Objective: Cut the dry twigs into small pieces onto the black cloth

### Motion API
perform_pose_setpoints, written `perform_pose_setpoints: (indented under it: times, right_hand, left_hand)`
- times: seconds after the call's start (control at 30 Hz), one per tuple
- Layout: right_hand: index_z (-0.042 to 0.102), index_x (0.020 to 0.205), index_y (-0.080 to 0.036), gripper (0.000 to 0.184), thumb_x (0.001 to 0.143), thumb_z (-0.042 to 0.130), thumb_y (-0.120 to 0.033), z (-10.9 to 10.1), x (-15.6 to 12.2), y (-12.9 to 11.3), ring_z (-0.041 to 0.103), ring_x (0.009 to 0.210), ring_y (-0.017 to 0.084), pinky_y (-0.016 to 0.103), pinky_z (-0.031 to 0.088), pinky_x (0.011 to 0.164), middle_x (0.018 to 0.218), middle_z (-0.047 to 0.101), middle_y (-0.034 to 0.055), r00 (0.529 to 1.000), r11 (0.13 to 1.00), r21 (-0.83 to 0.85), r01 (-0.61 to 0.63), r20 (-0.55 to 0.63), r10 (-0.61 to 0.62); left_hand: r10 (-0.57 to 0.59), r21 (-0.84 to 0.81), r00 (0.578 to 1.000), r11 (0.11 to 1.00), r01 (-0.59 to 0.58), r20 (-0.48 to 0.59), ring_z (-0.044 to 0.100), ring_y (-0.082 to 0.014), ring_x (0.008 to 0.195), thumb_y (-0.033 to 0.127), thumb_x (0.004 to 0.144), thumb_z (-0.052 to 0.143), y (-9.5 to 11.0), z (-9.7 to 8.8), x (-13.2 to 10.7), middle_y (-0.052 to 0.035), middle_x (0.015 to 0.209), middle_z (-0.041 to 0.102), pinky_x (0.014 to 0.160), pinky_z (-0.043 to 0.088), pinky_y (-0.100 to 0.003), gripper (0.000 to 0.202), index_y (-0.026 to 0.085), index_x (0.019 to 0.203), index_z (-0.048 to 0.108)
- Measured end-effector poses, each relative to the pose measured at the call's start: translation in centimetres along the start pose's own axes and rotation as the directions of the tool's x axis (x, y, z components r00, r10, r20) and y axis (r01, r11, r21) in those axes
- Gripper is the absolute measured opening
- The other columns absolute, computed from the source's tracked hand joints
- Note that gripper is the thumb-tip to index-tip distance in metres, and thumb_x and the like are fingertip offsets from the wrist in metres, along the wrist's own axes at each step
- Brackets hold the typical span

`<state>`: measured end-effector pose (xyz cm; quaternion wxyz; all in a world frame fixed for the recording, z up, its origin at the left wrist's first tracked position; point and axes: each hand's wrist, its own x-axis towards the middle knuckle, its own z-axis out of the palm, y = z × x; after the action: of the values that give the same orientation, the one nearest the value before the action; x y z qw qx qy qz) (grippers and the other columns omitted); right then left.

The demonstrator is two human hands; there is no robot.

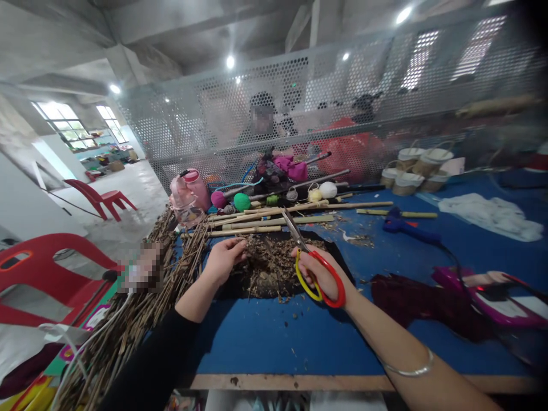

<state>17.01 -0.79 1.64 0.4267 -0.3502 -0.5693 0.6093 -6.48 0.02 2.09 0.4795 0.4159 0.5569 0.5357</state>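
Note:
My right hand [320, 274] is closed on scissors [295, 230] with one red and one yellow handle loop. The blades point away from me and up to the left, and look nearly together. My left hand [223, 261] has its fingertips pinched; anything between them is too small to make out. Both hands are over a heap of brown dried plant bits [276, 264], which lies on a dark cloth [341, 264] on the blue table [252, 342]. Long dry stalks [128, 308] are piled to the left of my left arm.
Bamboo sticks [274, 220] and yarn balls [242, 202] lie behind the heap, near a pink jug [199, 188]. To the right are a blue tool [411, 229], dark red cloth [423, 302] and small pots [406, 182]. Perforated metal panels [214, 131] stand behind; red chairs [55, 274] stand left.

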Motion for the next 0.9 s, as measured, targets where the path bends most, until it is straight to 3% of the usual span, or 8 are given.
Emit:
perform_pose_setpoints:
  times: [0.13, 0.23, 0.3, 0.37, 0.5, 0.67, 0.77, 0.9]
  right_hand:
    - [0.048, 0.084, -0.019, 0.039, 0.074, 0.055, -0.056, 1.5, 0.3, 0.2, 0.056, 0.050, 0.012, 0.017, 0.038, 0.035, 0.060, 0.055, -0.0029, 0.991, 0.995, -0.073, -0.062, -0.123, 0.053]
    - [0.048, 0.089, -0.020, 0.042, 0.070, 0.060, -0.056, 2.8, 0.8, 0.2, 0.064, 0.061, 0.017, 0.018, 0.042, 0.036, 0.070, 0.062, 0.0010, 0.986, 0.992, -0.106, -0.075, -0.156, 0.058]
    - [0.048, 0.090, -0.020, 0.042, 0.068, 0.063, -0.053, 3.6, 1.4, 0.0, 0.065, 0.064, 0.018, 0.019, 0.044, 0.037, 0.073, 0.062, 0.0012, 0.987, 0.992, -0.112, -0.056, -0.159, 0.037]
    - [0.047, 0.085, -0.021, 0.039, 0.066, 0.066, -0.049, 4.0, 1.9, -0.2, 0.064, 0.063, 0.017, 0.021, 0.047, 0.039, 0.069, 0.059, -0.0007, 0.979, 0.991, -0.128, -0.049, -0.201, 0.022]
    - [0.047, 0.083, -0.021, 0.034, 0.065, 0.068, -0.041, 4.1, 2.5, -0.3, 0.051, 0.046, 0.011, 0.023, 0.046, 0.038, 0.059, 0.049, -0.0063, 0.964, 0.970, -0.245, 0.001, -0.256, -0.066]
    - [0.052, 0.095, -0.019, 0.033, 0.066, 0.065, -0.031, 4.1, 2.2, 0.3, 0.046, 0.045, 0.008, 0.021, 0.043, 0.042, 0.068, 0.054, -0.0041, 0.935, 0.902, -0.416, 0.117, -0.259, -0.241]
    - [0.051, 0.098, -0.020, 0.032, 0.069, 0.061, -0.030, 4.7, 2.1, 0.8, 0.046, 0.046, 0.009, 0.022, 0.044, 0.042, 0.067, 0.054, -0.0039, 0.917, 0.905, -0.409, 0.116, -0.307, -0.257]
    - [0.052, 0.098, -0.019, 0.032, 0.069, 0.059, -0.029, 5.2, 2.5, 1.2, 0.051, 0.052, 0.012, 0.025, 0.047, 0.050, 0.069, 0.057, -0.0020, 0.922, 0.892, -0.428, 0.147, -0.268, -0.281]
  left_hand:
    - [-0.046, -0.308, 0.995, 0.949, 0.070, 0.085, 0.053, -0.0033, 0.058, 0.029, 0.054, 0.079, -0.4, 3.2, -0.8, -0.0009, 0.077, 0.063, 0.056, 0.045, -0.014, 0.038, 0.012, 0.085, 0.065]
    - [-0.035, -0.375, 0.987, 0.922, 0.092, 0.156, 0.052, -0.0033, 0.055, 0.028, 0.054, 0.079, -0.9, 4.9, -1.4, 0.0009, 0.073, 0.062, 0.056, 0.045, -0.015, 0.036, 0.013, 0.083, 0.065]
    - [0.006, -0.312, 0.985, 0.949, 0.049, 0.173, 0.053, -0.0050, 0.054, 0.028, 0.058, 0.076, -1.0, 5.5, -1.5, 0.0016, 0.069, 0.062, 0.056, 0.045, -0.017, 0.030, 0.014, 0.083, 0.065]
    - [0.098, -0.160, 0.980, 0.985, -0.070, 0.172, 0.054, -0.0077, 0.054, 0.026, 0.063, 0.071, -0.9, 5.5, -1.5, 0.0009, 0.066, 0.063, 0.057, 0.045, -0.020, 0.022, 0.014, 0.082, 0.067]
    - [0.276, 0.091, 0.945, 0.951, -0.294, 0.174, 0.060, -0.0140, 0.071, 0.020, 0.067, 0.065, -0.8, 4.9, -1.6, -0.0027, 0.076, 0.069, 0.070, 0.047, -0.024, 0.014, 0.016, 0.079, 0.071]
    - [0.175, 0.048, 0.974, 0.982, -0.183, 0.144, 0.059, -0.0130, 0.064, 0.027, 0.064, 0.070, -1.6, 4.5, -1.6, -0.0040, 0.076, 0.069, 0.063, 0.047, -0.024, 0.027, 0.014, 0.088, 0.069]
    - [0.127, -0.045, 0.985, 0.991, -0.122, 0.120, 0.057, -0.0107, 0.059, 0.029, 0.063, 0.072, -2.2, 4.5, -1.5, -0.0027, 0.073, 0.067, 0.058, 0.046, -0.022, 0.039, 0.013, 0.098, 0.066]
    - [0.160, 0.017, 0.977, 0.986, -0.164, 0.141, 0.056, -0.0110, 0.055, 0.030, 0.070, 0.065, -2.4, 4.2, -1.7, -0.0046, 0.077, 0.068, 0.055, 0.046, -0.023, 0.039, 0.014, 0.105, 0.065]
